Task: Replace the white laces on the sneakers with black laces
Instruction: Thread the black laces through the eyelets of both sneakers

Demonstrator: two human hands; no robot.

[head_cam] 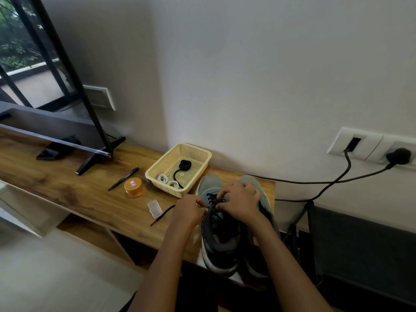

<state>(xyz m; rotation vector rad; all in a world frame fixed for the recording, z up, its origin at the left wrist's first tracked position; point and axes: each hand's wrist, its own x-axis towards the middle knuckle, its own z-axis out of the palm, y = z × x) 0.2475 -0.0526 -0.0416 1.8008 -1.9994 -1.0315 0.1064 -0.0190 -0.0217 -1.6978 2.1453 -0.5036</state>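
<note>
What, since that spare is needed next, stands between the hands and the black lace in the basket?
Nothing visible but the basket's low wall. The black lace lies uncovered inside, beyond the left hand, beside two white lace coils. That hand and the right hand pinch the sneaker's lace.

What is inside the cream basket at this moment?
The basket holds two coiled white laces and one black lace, partly uncoiled. Its near wall hides the front strip of its floor.

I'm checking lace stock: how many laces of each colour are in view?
White laces, coiled in the basket: 2
Black laces, one in the basket, one on the sneaker: 2
Total: 4
</note>
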